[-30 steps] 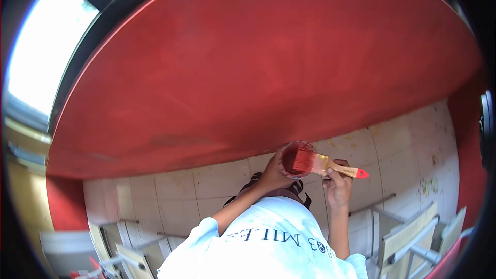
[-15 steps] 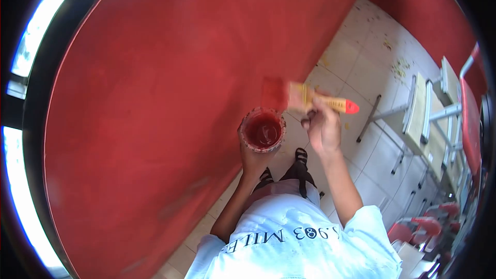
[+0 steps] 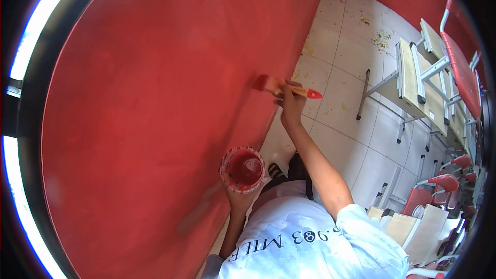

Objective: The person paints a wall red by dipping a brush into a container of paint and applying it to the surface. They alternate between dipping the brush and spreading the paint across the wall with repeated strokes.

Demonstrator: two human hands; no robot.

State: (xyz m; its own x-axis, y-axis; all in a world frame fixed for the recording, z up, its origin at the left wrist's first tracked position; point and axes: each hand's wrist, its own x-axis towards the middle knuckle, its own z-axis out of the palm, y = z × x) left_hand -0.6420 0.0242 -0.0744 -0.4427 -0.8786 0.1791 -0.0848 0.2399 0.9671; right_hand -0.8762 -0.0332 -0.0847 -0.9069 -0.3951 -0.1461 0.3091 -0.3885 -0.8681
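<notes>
Right grip, pinching the brush, has moved to red wall beside tiled floor, left grip holding pot.

Lighting's decent tbh, fairly bright overall. Bright strip on the L edge is totally blown out, w/ bluish fringing next to the dark frame. Red wall gets soft, uneven light, w/ a blurry dark shadow running down from the brush. Lil glossy highlight on the paint too. White shirt is v bright, nearly washed out in spots, & floor looks pale. Brush is a bit soft imo. Heavy fisheye btw: black corners, curved edges, chairs on the R squished & smeary
</notes>
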